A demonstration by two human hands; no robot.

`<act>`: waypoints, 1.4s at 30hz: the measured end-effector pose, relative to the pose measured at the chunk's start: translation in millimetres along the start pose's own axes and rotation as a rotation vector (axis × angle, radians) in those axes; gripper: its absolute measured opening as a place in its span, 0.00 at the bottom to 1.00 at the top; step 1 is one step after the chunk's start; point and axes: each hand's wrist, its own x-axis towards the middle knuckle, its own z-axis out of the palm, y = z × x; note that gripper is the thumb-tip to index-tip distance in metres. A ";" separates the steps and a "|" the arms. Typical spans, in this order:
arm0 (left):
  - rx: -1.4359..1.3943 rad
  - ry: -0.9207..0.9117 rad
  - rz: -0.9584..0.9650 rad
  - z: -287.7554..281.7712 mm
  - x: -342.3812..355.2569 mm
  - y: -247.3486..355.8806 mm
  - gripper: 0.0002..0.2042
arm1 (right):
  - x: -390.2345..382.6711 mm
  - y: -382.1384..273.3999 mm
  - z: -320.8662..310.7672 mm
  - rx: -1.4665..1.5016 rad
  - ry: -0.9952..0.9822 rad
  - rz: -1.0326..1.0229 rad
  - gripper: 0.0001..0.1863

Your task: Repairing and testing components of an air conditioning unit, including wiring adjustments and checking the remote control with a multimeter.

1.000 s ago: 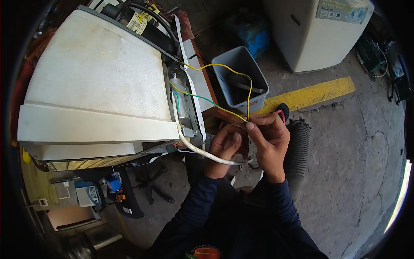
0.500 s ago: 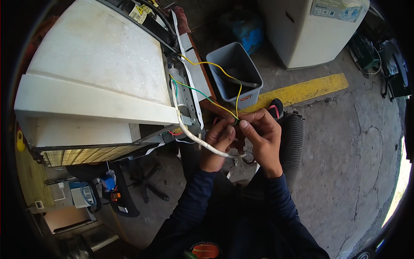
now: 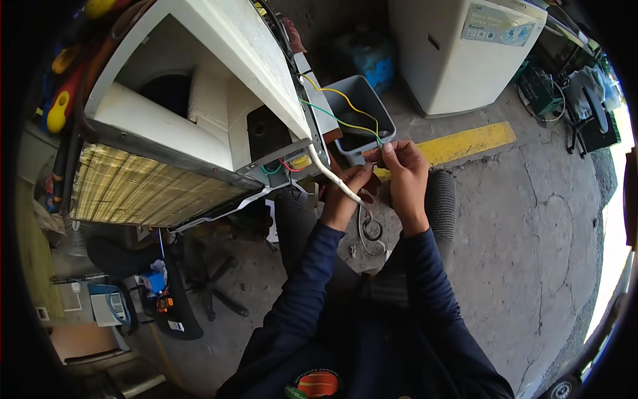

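A white air-conditioner unit (image 3: 199, 126) with a finned coil face stands at upper left. Yellow and green wires (image 3: 345, 113) loop out of its side panel toward my hands. My right hand (image 3: 404, 166) pinches the ends of these wires between thumb and fingers. My left hand (image 3: 347, 189) is closed around a white cable (image 3: 329, 174) that hangs from the unit, its fingertips touching the wire ends next to my right hand. A thin dark cord coils on the floor below the hands.
A grey plastic bin (image 3: 362, 106) sits behind the hands, a blue container (image 3: 373, 56) beyond it. A white washing machine (image 3: 465, 50) stands upper right beside a yellow floor stripe (image 3: 465, 141). An office-chair base (image 3: 212, 286) and small tools lie lower left.
The view has swung so the unit's underside and coil face now show. Both hands have stayed together on the wire ends and risen slightly in the picture.
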 end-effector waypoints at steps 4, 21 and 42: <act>0.069 0.108 0.259 -24.3 -5.5 -54.2 0.13 | 14.6 12.6 -33.0 -0.336 0.134 -0.055 0.10; 1.005 0.897 0.213 -107.1 -163.3 -136.9 0.25 | -97.2 50.8 -263.1 -0.694 0.375 0.348 0.29; -0.357 -0.555 0.823 32.3 -234.5 128.4 0.21 | -122.1 45.9 -219.5 -0.973 0.249 0.294 0.36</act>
